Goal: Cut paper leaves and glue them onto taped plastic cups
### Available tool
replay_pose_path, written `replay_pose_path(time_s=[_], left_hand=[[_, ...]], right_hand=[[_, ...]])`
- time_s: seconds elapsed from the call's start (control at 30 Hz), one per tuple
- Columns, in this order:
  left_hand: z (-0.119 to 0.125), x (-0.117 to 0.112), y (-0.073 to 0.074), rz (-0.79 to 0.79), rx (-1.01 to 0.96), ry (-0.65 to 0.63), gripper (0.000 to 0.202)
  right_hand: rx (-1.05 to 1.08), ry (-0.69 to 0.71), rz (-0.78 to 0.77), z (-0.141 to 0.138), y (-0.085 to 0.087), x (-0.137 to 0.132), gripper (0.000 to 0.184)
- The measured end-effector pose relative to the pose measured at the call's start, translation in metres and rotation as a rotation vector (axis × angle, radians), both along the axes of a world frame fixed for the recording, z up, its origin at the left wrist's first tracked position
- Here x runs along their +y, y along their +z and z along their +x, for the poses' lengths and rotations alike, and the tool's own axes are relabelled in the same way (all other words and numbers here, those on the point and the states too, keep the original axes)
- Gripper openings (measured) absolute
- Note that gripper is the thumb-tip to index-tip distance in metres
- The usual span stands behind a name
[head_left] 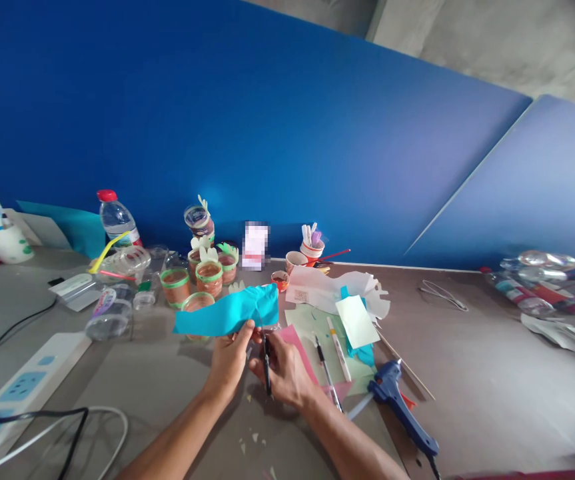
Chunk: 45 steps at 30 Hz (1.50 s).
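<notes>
My left hand (230, 360) pinches the lower edge of a turquoise paper sheet (227, 312), holding it up over the grey table (492, 387). Just to its right, my right hand (283, 373) is closed around a thin black pen (266, 363) that points up toward the paper's edge. Under the hands lies a pink paper (294, 343). Small paper scraps (253, 440) lie on the table in front of my wrists.
A blue glue gun (400, 403), two pens (328, 363) and pale green papers (357, 320) lie to the right. Decorated cups (207, 277), clear plastic cups (110, 320) and a water bottle (117, 220) stand behind. A power strip (22, 390) with cables sits at left.
</notes>
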<state>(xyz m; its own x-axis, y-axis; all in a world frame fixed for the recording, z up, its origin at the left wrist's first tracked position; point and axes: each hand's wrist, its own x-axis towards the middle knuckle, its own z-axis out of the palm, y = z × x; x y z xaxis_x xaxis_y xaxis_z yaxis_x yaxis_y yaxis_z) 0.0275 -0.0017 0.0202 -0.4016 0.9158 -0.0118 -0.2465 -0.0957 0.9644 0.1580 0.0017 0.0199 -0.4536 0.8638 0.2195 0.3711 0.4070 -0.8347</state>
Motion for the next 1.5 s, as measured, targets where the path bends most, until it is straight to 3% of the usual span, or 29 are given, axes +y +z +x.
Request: replay_pose_path(time_s=[0.17, 0.5, 0.83, 1.5], left_hand=[[0.003, -0.003, 0.005, -0.017, 0.048, 0.006, 0.034], [0.005, -0.004, 0.001, -0.019, 0.007, -0.001, 0.033], [0.006, -0.003, 0.002, -0.058, 0.003, 0.036, 0.037], [0.007, -0.004, 0.006, -0.14, -0.056, 0.024, 0.038]], right_hand=[[0.013, 0.003, 0.012, 0.001, -0.004, 0.001, 0.03], [0.017, 0.015, 0.017, 0.001, -0.004, 0.001, 0.027], [-0.011, 0.009, 0.016, 0.0, -0.007, 0.001, 0.039], [-0.031, -0.072, 0.012, -0.003, -0.015, 0.003, 0.026]])
